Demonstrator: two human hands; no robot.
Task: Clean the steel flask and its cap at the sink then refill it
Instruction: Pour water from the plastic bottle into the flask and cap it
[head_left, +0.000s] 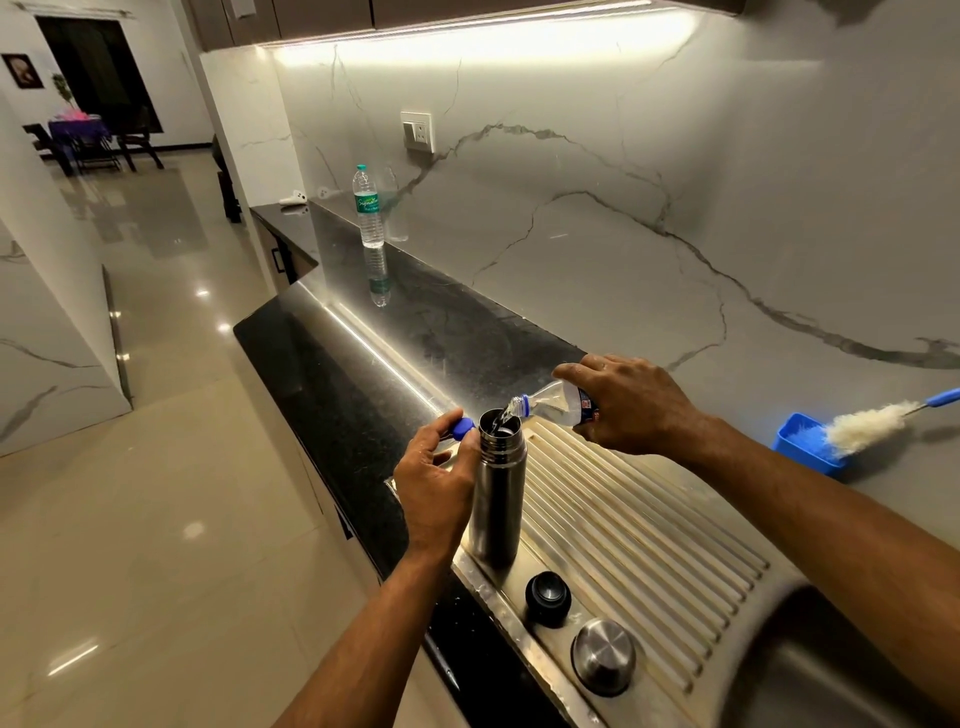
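My right hand (631, 402) is wrapped closed around a clear plastic bottle (550, 405), tipped so its open neck sits just over the mouth of the steel flask (496, 493), and I can see water running in. The hand covers most of that bottle, so I can't read its label. My left hand (436, 483) pinches a small blue bottle cap (463, 429) between thumb and forefinger, the other fingers curled loosely against the flask's side. The flask stands upright on the near edge of the ribbed steel drainboard (639, 540). Nearer me on that edge lie the black inner stopper (548, 597) and the steel cap (604, 656), dome up. The sink basin at lower right is cut off
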